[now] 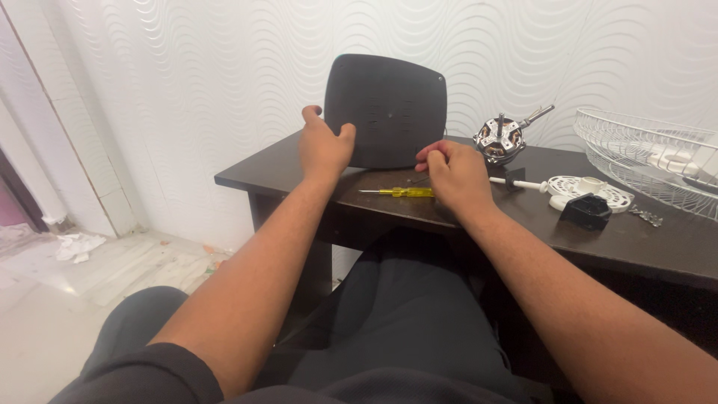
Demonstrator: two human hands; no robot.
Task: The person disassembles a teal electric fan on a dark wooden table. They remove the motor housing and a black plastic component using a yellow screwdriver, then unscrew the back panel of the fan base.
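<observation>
My left hand (323,146) grips the lower left edge of a dark, rounded-square plastic cover (389,105) that stands upright on the dark wooden table (284,168). At the cover's lower right corner my right hand (456,176) rests on the table with its fingertips pinched together; whether they hold something small is hidden. A screwdriver with a yellow handle (400,192) lies flat on the table between my two hands, touching neither.
A bare fan motor (501,140) with a shaft stands behind my right hand. Further right lie a white round plastic part (591,191), a small black piece (587,212), several loose screws (647,217) and a white wire fan guard (651,153). Crumpled paper (75,245) lies on the floor at left.
</observation>
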